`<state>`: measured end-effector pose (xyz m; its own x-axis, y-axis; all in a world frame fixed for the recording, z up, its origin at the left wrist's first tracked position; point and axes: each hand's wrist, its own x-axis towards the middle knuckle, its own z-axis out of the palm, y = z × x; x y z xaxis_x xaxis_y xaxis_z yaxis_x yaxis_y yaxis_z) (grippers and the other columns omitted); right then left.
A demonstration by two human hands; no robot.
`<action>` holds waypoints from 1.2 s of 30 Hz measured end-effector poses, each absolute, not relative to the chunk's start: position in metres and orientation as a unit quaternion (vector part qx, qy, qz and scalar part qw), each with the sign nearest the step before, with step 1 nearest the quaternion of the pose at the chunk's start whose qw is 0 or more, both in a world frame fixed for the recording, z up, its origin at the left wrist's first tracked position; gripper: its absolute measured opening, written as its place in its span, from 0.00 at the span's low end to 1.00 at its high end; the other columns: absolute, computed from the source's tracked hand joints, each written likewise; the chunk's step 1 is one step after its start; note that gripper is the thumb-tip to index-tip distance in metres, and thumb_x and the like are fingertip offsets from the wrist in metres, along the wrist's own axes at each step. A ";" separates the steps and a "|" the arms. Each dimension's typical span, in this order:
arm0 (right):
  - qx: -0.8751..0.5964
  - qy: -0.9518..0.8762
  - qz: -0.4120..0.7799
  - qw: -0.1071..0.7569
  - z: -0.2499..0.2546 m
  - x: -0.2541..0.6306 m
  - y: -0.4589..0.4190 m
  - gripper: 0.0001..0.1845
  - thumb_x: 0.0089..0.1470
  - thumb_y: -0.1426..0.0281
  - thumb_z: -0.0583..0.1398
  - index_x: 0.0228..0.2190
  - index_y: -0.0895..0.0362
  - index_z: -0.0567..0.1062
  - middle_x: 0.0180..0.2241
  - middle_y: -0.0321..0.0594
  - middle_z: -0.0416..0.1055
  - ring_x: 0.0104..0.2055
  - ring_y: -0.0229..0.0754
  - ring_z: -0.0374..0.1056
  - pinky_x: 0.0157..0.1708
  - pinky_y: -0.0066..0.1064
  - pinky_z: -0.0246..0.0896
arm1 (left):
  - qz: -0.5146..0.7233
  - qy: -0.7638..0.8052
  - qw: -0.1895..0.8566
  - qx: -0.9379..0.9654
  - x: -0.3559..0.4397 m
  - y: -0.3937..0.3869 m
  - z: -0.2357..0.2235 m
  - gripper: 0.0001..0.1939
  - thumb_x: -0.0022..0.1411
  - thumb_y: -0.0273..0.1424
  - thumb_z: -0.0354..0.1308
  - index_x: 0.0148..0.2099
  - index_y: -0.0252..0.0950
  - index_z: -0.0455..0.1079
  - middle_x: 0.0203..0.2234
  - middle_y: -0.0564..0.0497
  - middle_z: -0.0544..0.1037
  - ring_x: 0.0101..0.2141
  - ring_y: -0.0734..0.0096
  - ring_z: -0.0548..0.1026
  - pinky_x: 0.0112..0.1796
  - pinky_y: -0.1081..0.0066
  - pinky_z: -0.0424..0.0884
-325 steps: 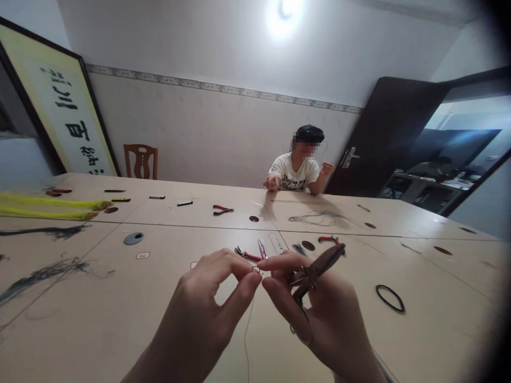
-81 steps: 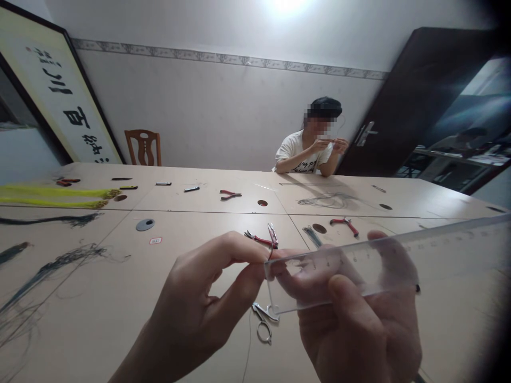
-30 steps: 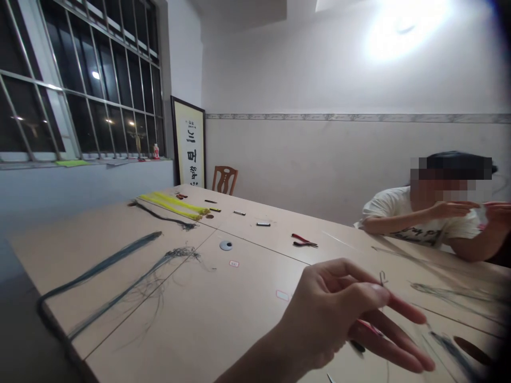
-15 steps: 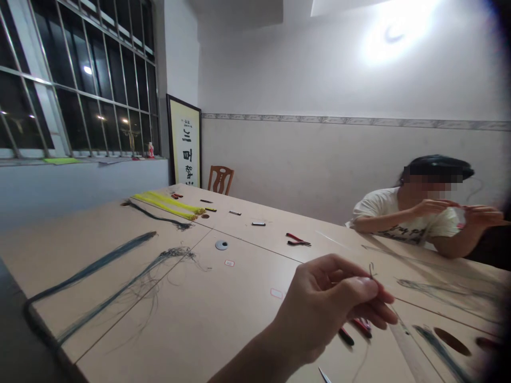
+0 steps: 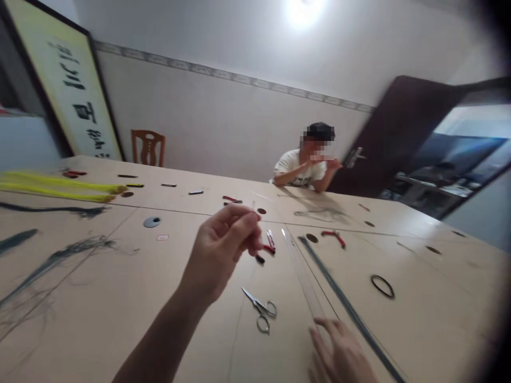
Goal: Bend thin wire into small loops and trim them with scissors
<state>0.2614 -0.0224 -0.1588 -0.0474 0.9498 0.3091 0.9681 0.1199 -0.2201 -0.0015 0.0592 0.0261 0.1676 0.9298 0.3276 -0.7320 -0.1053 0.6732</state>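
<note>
My left hand is raised above the table, its fingertips pinched on a thin wire that is hard to make out against the wall. Low at the frame's bottom edge, my right hand lies open with spread fingers, holding nothing. It sits beside the lower end of a clear plastic ruler, which lies flat on the table. Silver scissors lie left of the ruler, below my left hand. A long dark strand of cord runs along the ruler's right side.
Red-handled pliers and a small red-handled tool lie ahead, with a black rubber ring at right. Yellow bundles and dark strands lie at left. Across the table, a co-worker holds something small up.
The view has swung back from the left toward the table's far end. The ruler has left my right hand and now lies on the table. My left hand still pinches the wire.
</note>
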 end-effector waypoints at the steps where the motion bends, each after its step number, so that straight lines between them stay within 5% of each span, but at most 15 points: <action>1: -0.654 -0.731 -0.020 0.195 -0.165 0.251 -0.019 0.11 0.62 0.71 0.52 0.39 0.59 0.73 0.37 0.45 0.73 0.39 0.43 0.73 0.38 0.36 0.72 | 0.639 0.132 0.651 0.389 -0.002 0.060 0.027 0.04 0.53 0.25 0.65 0.26 0.34 0.75 0.16 0.56 0.74 0.19 0.84 0.72 0.21 0.87 0.68; 8: -0.570 -0.795 -0.011 0.208 -0.190 0.180 0.009 0.25 0.54 0.82 0.52 0.52 0.57 0.69 0.57 0.54 0.63 0.56 0.53 0.65 0.50 0.44 0.68 | 0.751 0.167 0.536 0.348 -0.025 0.067 0.040 0.08 0.42 0.23 0.70 0.23 0.32 0.73 0.14 0.60 0.72 0.16 0.87 0.67 0.16 0.89 0.67; 12: -0.555 -0.806 0.003 0.206 -0.188 0.172 0.009 0.19 0.54 0.82 0.54 0.47 0.61 0.73 0.51 0.54 0.70 0.54 0.57 0.66 0.51 0.49 0.66 | 0.762 0.172 0.518 0.349 -0.039 0.064 0.047 0.09 0.42 0.22 0.70 0.24 0.34 0.72 0.13 0.62 0.69 0.15 0.89 0.65 0.15 0.91 0.64; 17: -0.585 -0.781 0.025 0.218 -0.175 0.176 -0.001 0.18 0.56 0.81 0.54 0.48 0.63 0.70 0.50 0.52 0.70 0.51 0.48 0.68 0.50 0.38 0.68 | 0.742 0.208 0.525 0.361 -0.027 0.064 0.044 0.07 0.38 0.22 0.67 0.22 0.35 0.72 0.11 0.61 0.68 0.13 0.88 0.64 0.13 0.89 0.62; 23: -0.612 -0.766 0.024 0.196 -0.188 0.186 0.005 0.12 0.55 0.84 0.55 0.37 0.60 0.74 0.39 0.43 0.74 0.41 0.45 0.70 0.41 0.39 0.69 | 0.667 0.232 0.579 0.407 0.007 0.065 0.025 0.04 0.47 0.24 0.64 0.23 0.36 0.74 0.13 0.58 0.70 0.15 0.85 0.67 0.16 0.86 0.64; 29: -0.655 -0.737 0.020 0.164 -0.184 0.176 0.007 0.02 0.54 0.76 0.60 0.32 0.60 0.74 0.36 0.42 0.73 0.38 0.46 0.69 0.39 0.41 0.66 | 0.620 0.219 0.615 0.436 0.017 0.060 0.017 0.06 0.52 0.25 0.63 0.23 0.37 0.74 0.13 0.58 0.71 0.16 0.85 0.68 0.19 0.88 0.64; 36: -0.691 -0.708 0.027 0.145 -0.175 0.169 0.006 0.08 0.49 0.81 0.58 0.30 0.58 0.74 0.32 0.45 0.72 0.35 0.47 0.70 0.32 0.34 0.65 | 0.599 0.219 0.619 0.459 0.019 0.057 0.018 0.08 0.54 0.25 0.61 0.23 0.36 0.72 0.14 0.58 0.70 0.17 0.86 0.67 0.19 0.87 0.63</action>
